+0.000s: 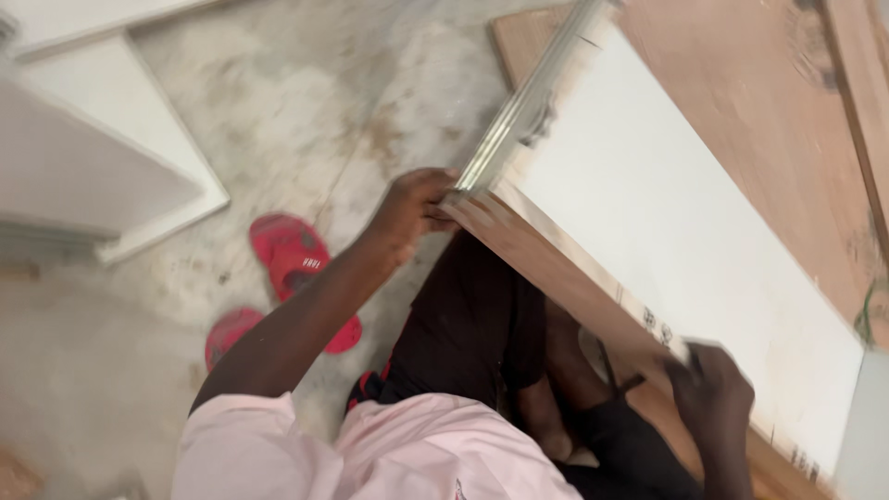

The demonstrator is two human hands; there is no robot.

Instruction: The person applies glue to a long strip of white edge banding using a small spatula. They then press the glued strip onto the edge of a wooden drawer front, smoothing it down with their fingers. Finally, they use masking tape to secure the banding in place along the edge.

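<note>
Right hand (711,384) grips the near edge of a white board (676,231), fingers curled over its brown wooden edge close to the person's body, so it is clamped on the board. Just below and inside that hand, between the legs in dark trousers (472,324), the view is too blurred to tell what lies there. Pink sleeves (278,444) cover both upper arms.

Left hand (412,208) is stretched forward and closed on the far corner of the same board, right where a pale metal strip (523,111) runs along the board's long edge away from the fingers. The board lies tilted, slanting from the left hand down to the right hand.

Left of the outstretched arm, two red sandals (292,255) sit on the dusty concrete floor (306,102). Beyond the board, under it, lies a brown wooden sheet (741,83). Farther left of the left hand, white panels (93,157) rest on the floor.
</note>
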